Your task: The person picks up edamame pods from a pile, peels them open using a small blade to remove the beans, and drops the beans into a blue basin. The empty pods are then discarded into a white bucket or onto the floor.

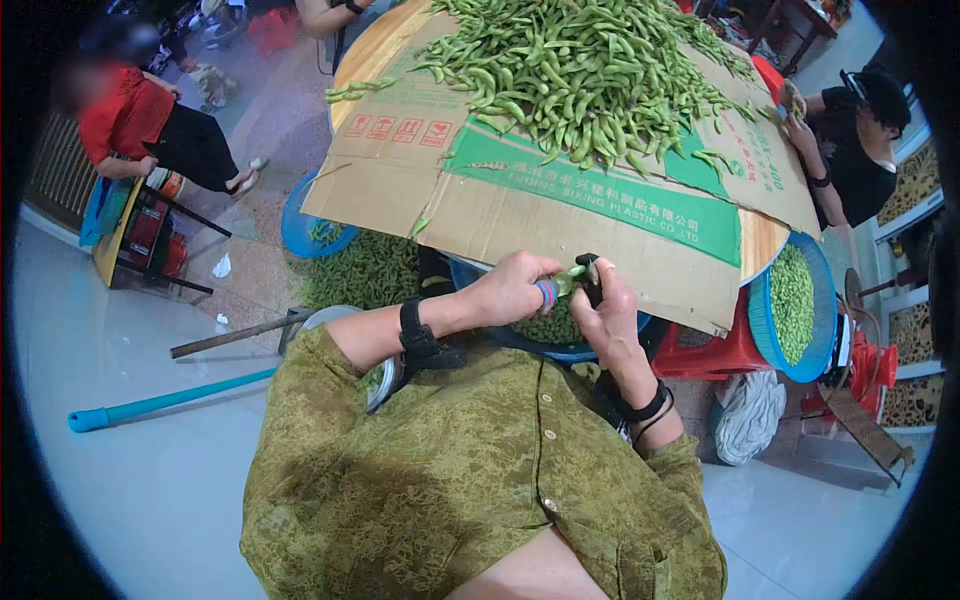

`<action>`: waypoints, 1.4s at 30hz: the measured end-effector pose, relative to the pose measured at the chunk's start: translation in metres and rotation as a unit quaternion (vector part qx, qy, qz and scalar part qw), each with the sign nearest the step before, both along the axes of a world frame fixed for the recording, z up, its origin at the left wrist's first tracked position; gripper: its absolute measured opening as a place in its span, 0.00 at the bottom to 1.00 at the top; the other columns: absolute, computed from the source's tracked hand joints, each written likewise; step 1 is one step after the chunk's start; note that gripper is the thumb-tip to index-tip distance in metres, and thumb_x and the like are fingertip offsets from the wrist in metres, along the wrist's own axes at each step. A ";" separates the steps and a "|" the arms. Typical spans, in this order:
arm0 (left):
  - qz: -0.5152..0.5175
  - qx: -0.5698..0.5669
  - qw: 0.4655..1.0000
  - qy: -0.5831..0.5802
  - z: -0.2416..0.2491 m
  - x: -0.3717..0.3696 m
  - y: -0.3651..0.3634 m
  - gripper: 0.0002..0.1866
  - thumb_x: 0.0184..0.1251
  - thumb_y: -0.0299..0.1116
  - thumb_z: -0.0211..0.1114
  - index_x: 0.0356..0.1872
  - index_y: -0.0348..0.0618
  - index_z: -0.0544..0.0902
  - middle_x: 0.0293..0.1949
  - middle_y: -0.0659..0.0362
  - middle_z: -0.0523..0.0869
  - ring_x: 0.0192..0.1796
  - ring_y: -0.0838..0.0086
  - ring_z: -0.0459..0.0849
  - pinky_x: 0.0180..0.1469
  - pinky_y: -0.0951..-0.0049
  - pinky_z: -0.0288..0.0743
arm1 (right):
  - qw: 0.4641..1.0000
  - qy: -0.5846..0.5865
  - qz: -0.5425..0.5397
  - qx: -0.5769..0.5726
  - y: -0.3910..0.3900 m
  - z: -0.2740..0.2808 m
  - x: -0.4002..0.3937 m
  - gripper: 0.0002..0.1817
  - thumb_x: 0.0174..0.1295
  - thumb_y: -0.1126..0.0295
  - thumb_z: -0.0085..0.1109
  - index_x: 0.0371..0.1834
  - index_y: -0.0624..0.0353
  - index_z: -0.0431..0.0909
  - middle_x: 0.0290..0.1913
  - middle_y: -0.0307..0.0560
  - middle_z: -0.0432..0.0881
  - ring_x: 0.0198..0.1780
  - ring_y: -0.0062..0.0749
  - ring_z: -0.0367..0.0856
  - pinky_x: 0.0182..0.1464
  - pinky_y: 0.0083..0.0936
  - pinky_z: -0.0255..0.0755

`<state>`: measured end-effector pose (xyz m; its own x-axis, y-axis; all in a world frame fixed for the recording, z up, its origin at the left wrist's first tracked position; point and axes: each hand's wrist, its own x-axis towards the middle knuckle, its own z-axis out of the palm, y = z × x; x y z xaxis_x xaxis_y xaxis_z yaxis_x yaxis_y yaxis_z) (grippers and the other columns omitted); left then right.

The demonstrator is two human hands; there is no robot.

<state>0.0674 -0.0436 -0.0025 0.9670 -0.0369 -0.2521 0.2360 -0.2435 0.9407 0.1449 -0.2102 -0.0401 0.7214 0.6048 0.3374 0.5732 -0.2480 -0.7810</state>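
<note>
My left hand [515, 290] and my right hand [608, 305] meet in front of my chest, just past the near edge of the cardboard [390, 200]. Both are closed around a green pod [568, 280] between them. Something blue and red sits around a left fingertip, and black material covers a right fingertip. Below my hands is a blue basin [575, 352] with green beans [550, 326] in it. A large heap of green pods [580, 80] lies on the cardboard beyond.
A blue basket [820, 310] of shelled beans stands right on a red stool [715, 345]. Many pods [365, 272] lie on the floor at left, by a blue basin [295, 225]. One person [865, 150] is at the table's right; another [140, 130] sits far left.
</note>
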 end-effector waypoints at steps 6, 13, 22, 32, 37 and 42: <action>0.010 0.115 0.982 -0.150 -0.013 -0.001 -0.006 0.12 0.55 0.24 0.53 0.41 0.33 0.76 0.23 0.52 0.79 0.27 0.67 0.79 0.31 0.68 0.72 | 0.994 -0.093 0.018 0.056 0.000 0.001 0.001 0.14 0.49 0.79 0.61 0.39 0.65 0.70 0.29 0.56 0.73 0.29 0.51 0.75 0.30 0.36 0.69; -0.008 0.201 0.958 -0.204 -0.018 -0.006 -0.013 0.12 0.51 0.24 0.55 0.39 0.33 0.75 0.31 0.37 0.79 0.38 0.41 0.79 0.37 0.54 0.74 | 0.993 -0.109 0.043 0.035 0.002 -0.005 -0.001 0.15 0.45 0.79 0.58 0.39 0.66 0.69 0.29 0.57 0.71 0.30 0.54 0.74 0.31 0.40 0.69; -0.048 0.229 0.952 -0.195 -0.027 -0.022 -0.010 0.15 0.50 0.23 0.56 0.41 0.33 0.74 0.27 0.38 0.79 0.34 0.41 0.80 0.35 0.51 0.74 | 0.989 -0.135 0.064 -0.018 0.009 -0.002 -0.017 0.16 0.43 0.81 0.57 0.38 0.66 0.70 0.31 0.59 0.73 0.32 0.56 0.75 0.32 0.42 0.70; -0.149 0.435 0.887 -0.024 -0.011 -0.098 0.067 0.13 0.50 0.27 0.58 0.38 0.34 0.78 0.29 0.39 0.81 0.36 0.47 0.81 0.41 0.51 0.74 | 0.978 -0.140 0.153 -0.040 -0.010 0.001 -0.011 0.18 0.42 0.78 0.58 0.41 0.65 0.71 0.29 0.58 0.74 0.31 0.53 0.75 0.34 0.40 0.70; -0.147 0.513 0.844 -0.056 0.007 -0.104 0.108 0.10 0.51 0.27 0.59 0.35 0.35 0.78 0.29 0.41 0.81 0.34 0.48 0.81 0.38 0.53 0.75 | 0.992 -0.009 0.120 0.037 -0.012 0.007 -0.006 0.12 0.52 0.79 0.54 0.42 0.65 0.73 0.29 0.53 0.78 0.28 0.40 0.77 0.31 0.30 0.70; 0.016 0.444 0.882 -0.160 0.028 0.010 0.133 0.07 0.54 0.30 0.58 0.29 0.35 0.80 0.25 0.41 0.80 0.33 0.47 0.82 0.35 0.55 0.75 | 0.913 0.375 0.052 0.155 -0.005 0.010 0.001 0.10 0.66 0.76 0.43 0.46 0.60 0.73 0.27 0.43 0.80 0.18 0.18 0.70 0.17 0.15 0.61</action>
